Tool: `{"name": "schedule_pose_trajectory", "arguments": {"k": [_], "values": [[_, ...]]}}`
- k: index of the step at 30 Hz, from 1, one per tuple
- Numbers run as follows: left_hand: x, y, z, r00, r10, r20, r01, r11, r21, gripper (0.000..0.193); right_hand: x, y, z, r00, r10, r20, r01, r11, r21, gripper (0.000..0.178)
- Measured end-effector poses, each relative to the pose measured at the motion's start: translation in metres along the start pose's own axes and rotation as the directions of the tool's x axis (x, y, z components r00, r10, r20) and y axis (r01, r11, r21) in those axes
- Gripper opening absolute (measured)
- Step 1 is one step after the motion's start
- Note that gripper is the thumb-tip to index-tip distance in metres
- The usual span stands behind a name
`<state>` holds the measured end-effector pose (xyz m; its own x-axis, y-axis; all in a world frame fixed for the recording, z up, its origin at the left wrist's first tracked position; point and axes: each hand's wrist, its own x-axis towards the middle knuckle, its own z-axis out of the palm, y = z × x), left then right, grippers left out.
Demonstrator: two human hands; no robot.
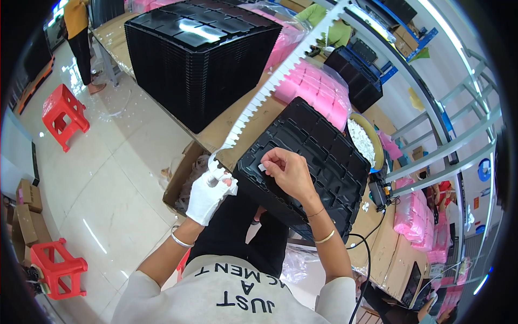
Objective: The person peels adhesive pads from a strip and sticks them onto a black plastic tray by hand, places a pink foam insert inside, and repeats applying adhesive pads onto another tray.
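Observation:
My left hand (205,200), in a white glove, is closed around the curled lower end of a long white strip (256,102) with a toothed edge. From there the strip slants up and away to the far right. My bare right hand (291,174) pinches a small white piece (262,167) between thumb and fingertips, over the near left part of a black plastic tray (315,135). Ridges and shallow compartments cover the tray's top. It sits at the table edge in front of me; whether more trays lie beneath it I cannot tell.
A tall stack of black trays (172,70) stands at the far left of the table. Pink wrapped packs (315,89) and a yellowish bowl of white bits (362,141) lie beyond the tray. Below the table edge is an open cardboard box (174,195). Red stools (65,114) stand left.

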<state>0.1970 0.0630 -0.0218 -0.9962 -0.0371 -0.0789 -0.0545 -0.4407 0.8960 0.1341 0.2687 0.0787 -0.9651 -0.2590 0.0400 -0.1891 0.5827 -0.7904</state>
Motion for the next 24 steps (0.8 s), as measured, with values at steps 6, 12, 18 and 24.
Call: {"name": "schedule_pose_trajectory", "arguments": {"k": [6,12,18,24], "values": [[0.022,-0.008,-0.001,0.996,-0.082,0.020,0.083,0.994,-0.067,0.022,0.012,0.011,0.009,0.981,-0.196,0.004,0.196,0.974,-0.111,0.005],[0.035,-0.009,0.021,0.996,-0.035,-0.081,0.029,0.997,-0.071,0.033,0.011,0.008,0.012,0.990,-0.126,-0.070,0.120,0.989,-0.083,0.009],[0.050,-0.018,0.031,0.968,0.237,-0.088,-0.173,0.874,0.453,0.046,0.013,0.013,0.014,0.989,-0.128,-0.076,0.112,0.977,-0.184,0.009],[0.062,-0.009,0.051,0.975,0.222,-0.030,-0.158,0.777,0.609,0.062,0.015,0.016,0.005,0.995,-0.104,0.002,0.104,0.989,-0.108,0.012]]}}
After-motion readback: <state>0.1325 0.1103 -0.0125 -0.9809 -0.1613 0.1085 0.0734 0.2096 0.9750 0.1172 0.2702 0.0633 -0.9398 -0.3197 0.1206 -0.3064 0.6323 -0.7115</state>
